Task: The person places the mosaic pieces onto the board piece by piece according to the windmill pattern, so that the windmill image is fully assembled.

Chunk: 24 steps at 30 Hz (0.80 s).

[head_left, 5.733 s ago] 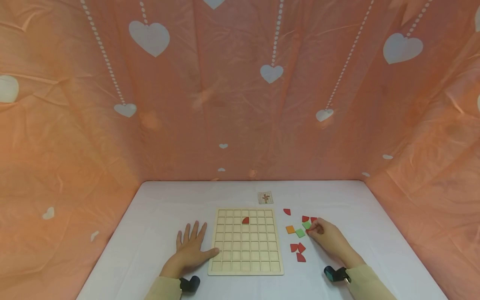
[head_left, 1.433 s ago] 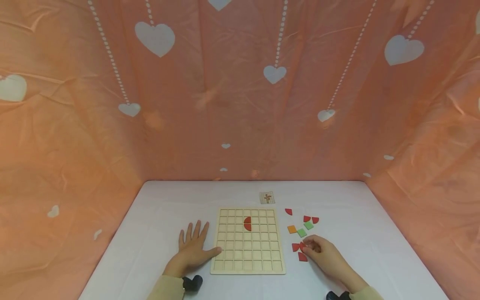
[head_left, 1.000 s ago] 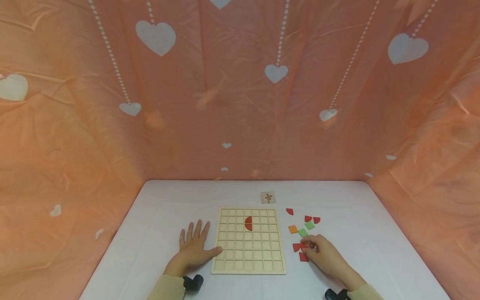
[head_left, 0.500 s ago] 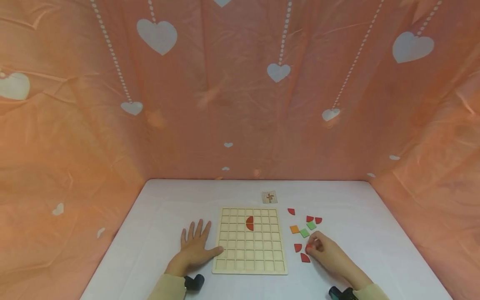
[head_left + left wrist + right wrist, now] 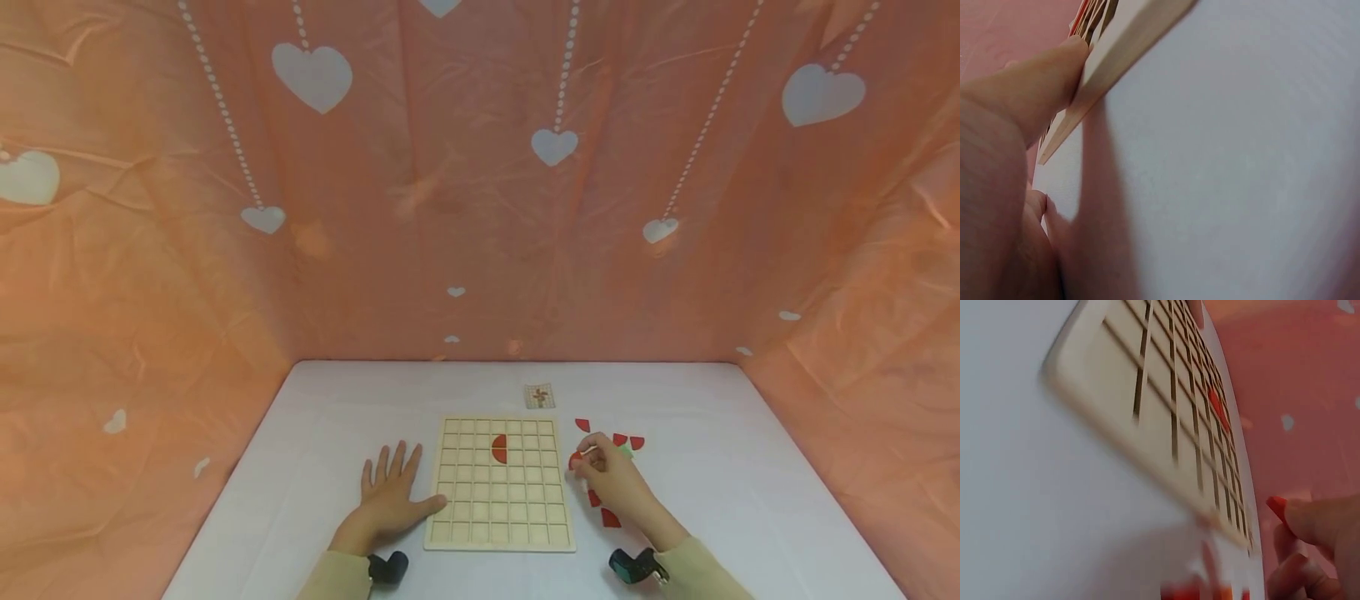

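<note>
The board (image 5: 499,492) could skid if my left hand (image 5: 388,502), fingers spread, thumb on its left edge, lifts, and my right hand (image 5: 611,479), pinching a red piece (image 5: 574,459) near the board's right edge, could drop it if that pinch slips.

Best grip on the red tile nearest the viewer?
Probably a pinch across opposite edges, from above and the near right: the red tile lies flat and looks thin, with another red piece just beyond and the board to its left.

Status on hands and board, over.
Right hand pinches flat red tile; left hand, thumb on pale wooden grid board; nothing seen blocking tile from board.
</note>
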Tool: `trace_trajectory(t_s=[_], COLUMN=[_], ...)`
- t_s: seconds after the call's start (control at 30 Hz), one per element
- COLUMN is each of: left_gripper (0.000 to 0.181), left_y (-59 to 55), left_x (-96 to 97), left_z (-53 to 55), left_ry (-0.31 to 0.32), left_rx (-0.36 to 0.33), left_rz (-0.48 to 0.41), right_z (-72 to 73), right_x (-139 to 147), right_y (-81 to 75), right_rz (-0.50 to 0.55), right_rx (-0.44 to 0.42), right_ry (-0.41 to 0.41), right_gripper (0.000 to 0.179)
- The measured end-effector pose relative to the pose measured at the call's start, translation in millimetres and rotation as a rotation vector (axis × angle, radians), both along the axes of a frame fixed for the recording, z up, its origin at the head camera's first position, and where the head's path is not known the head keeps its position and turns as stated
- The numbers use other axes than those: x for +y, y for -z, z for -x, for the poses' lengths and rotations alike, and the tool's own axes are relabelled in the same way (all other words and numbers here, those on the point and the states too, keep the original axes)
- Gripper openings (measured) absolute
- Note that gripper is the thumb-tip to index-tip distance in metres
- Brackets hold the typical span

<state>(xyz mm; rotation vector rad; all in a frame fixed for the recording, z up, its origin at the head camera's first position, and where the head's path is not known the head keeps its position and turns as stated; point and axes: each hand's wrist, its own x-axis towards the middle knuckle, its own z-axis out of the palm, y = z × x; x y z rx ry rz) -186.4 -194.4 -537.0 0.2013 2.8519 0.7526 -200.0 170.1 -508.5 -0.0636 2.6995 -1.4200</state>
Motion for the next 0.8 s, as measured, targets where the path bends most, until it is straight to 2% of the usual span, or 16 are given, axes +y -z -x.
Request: trace_trajectory(t_s=[0.17,0.3,0.63,0.8], left_gripper=[0.103,0.103,0.103,0.104], left_y=[-2.8,-0.8,2.8,1.7], left_x=[1.0,0.7,-0.6,1.0], left_z=[-0.7,-0.8,0.0,0.4], left_ry=[-0.007,-0.010,-0.011,-0.022], left_rx=[-0.014,-0.008,-0.001,-0.002], left_rz=[0.011,0.018,0.028,0.024], right_z=[9.3,13.5,20.1,22.3], right_x=[-28,-46,-83,-91], right_y=[6.7,10.9,16.7,23.1], right_rz=[0.049,0.076,-0.005,-0.059], right_rx=[0.024,0.021,0.107,0.197], right_ry=[-0.011,-0.020,-0.013,-0.015], right_gripper=[0.019,0.019,0.018,0.016])
